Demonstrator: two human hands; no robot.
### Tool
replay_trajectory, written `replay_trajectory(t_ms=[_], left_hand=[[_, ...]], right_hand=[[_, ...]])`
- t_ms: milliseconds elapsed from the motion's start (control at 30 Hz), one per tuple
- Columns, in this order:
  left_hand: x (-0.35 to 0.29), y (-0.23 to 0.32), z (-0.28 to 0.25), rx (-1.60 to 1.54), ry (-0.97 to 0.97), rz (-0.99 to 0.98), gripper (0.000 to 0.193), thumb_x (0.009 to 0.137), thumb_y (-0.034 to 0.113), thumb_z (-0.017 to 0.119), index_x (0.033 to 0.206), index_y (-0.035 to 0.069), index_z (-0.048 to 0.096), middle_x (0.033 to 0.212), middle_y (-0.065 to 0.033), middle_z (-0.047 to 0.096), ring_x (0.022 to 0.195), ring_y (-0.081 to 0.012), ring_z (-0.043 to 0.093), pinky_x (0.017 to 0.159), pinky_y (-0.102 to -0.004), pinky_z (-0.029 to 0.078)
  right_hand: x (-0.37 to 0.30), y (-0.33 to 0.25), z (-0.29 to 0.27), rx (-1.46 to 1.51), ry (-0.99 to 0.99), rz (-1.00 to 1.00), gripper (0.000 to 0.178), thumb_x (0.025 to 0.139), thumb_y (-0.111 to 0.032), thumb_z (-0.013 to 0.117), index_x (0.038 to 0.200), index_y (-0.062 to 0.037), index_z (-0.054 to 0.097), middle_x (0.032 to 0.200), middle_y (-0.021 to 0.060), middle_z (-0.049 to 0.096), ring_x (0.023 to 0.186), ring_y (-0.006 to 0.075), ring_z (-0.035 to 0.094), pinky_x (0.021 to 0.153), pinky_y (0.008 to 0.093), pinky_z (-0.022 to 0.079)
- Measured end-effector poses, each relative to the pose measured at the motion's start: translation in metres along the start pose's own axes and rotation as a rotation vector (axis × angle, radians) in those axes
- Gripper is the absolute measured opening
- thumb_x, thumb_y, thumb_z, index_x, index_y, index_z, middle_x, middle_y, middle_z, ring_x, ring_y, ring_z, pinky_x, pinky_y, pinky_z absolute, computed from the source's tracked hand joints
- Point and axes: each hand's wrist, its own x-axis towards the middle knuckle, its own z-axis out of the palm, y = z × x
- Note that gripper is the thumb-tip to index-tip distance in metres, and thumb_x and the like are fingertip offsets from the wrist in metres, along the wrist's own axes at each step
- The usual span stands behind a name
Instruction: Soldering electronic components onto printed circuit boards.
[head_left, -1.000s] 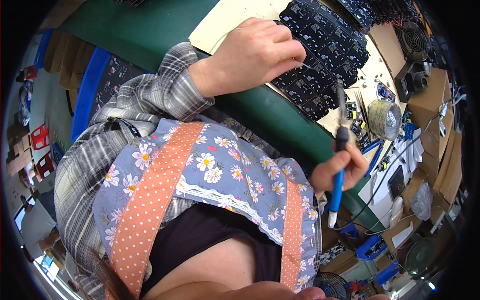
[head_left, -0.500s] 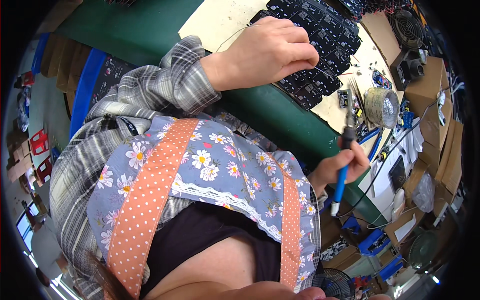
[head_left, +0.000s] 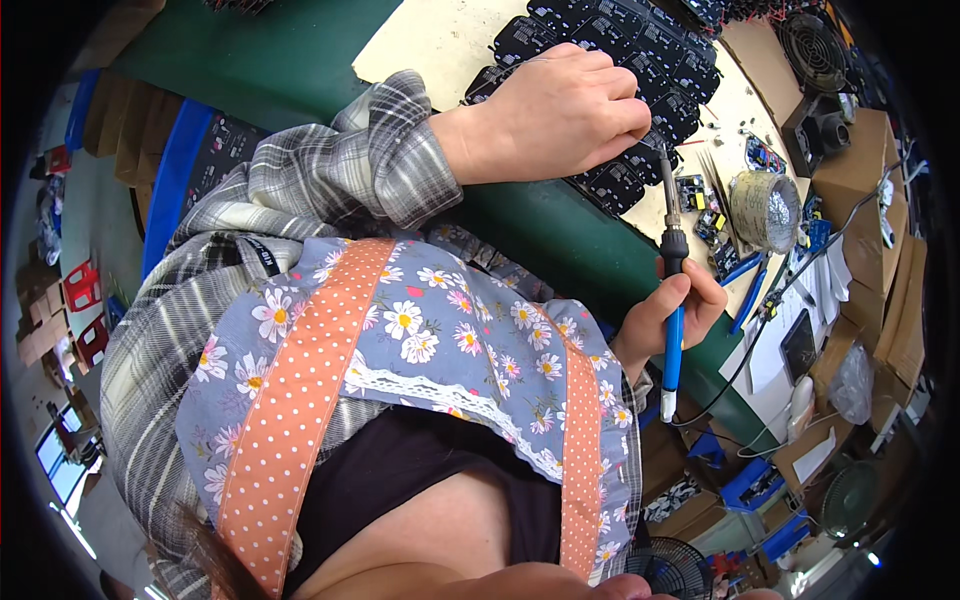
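My right hand (head_left: 690, 302) is closed round the blue handle of a soldering iron (head_left: 673, 245), which stands nearly upright in the picture. Its metal tip reaches up to the edge of a panel of black circuit boards (head_left: 640, 50) at the far middle. Over that panel my left hand (head_left: 560, 112) is closed in a pinch, its knuckles hiding part of the boards. A thin strand of solder wire shows behind the hand, and its end comes out at the fingertips close to the iron's tip. Whether tip and wire touch, I cannot tell.
Right of the panel lie a roll wrapped in tape (head_left: 763, 213), tweezers (head_left: 716, 185), small boards with yellow parts (head_left: 692, 192) and blue-handled pliers (head_left: 745, 290). The iron's black cord (head_left: 728, 388) runs off right. Cardboard boxes (head_left: 855, 190) and a black fan (head_left: 815, 53) stand beyond.
The soldering iron has swung up and left, its tip now at the board panel beside my left fingertips. My left hand has moved slightly right and down.
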Motion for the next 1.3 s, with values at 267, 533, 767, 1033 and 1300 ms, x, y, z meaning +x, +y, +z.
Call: replay_trajectory(t_ms=[267,533,767,1033,1300], left_hand=[[-0.008,0.004,-0.005,-0.033,0.010,-0.001,0.010,0.072,0.014,0.066,0.077,0.012,0.057,0.079,0.0000,0.054,0.077,-0.0181,0.054,0.070,-0.0307,0.041],[-0.024,0.004,-0.028,0.063,0.004,-0.071,0.010,0.072,0.016,0.068,0.079,0.016,0.061,0.080,0.0038,0.055,0.079,-0.0132,0.055,0.093,-0.0355,0.031],[-0.030,-0.001,-0.037,0.013,0.037,-0.160,0.010,0.071,0.013,0.068,0.077,0.013,0.059,0.071,0.0016,0.053,0.068,-0.0164,0.052,0.074,-0.0300,0.038],[-0.036,-0.009,-0.039,-0.050,0.131,-0.099,0.010,0.070,0.014,0.070,0.075,0.012,0.062,0.069,0.0007,0.053,0.067,-0.0172,0.052,0.065,-0.0301,0.038],[-0.015,0.000,-0.001,-0.083,0.070,-0.073,0.012,0.072,0.018,0.068,0.078,0.013,0.058,0.074,0.0003,0.053,0.070,-0.0181,0.052,0.066,-0.0313,0.038]], right_hand=[[0.001,-0.006,-0.003,-0.022,0.002,0.043,0.021,0.082,-0.017,0.057,0.090,0.0010,0.050,0.083,0.0115,0.053,0.073,0.0177,0.053,0.068,0.0281,0.045],[0.006,-0.023,-0.005,-0.013,0.012,0.100,0.020,0.082,-0.016,0.056,0.089,0.0023,0.050,0.078,0.0113,0.053,0.067,0.0174,0.057,0.062,0.0259,0.046],[0.007,-0.018,-0.019,-0.051,0.038,0.014,0.017,0.081,-0.014,0.054,0.088,0.0017,0.050,0.077,0.0109,0.053,0.065,0.0158,0.054,0.058,0.0252,0.047],[0.019,0.002,-0.052,-0.228,0.404,-0.099,0.022,0.087,-0.020,0.046,0.092,0.0016,0.047,0.082,0.0126,0.052,0.073,0.0188,0.055,0.060,0.0244,0.048],[0.032,0.019,-0.041,-0.171,0.447,-0.033,0.019,0.087,-0.017,0.049,0.091,0.0011,0.047,0.082,0.0124,0.055,0.071,0.0172,0.056,0.067,0.0270,0.048]])
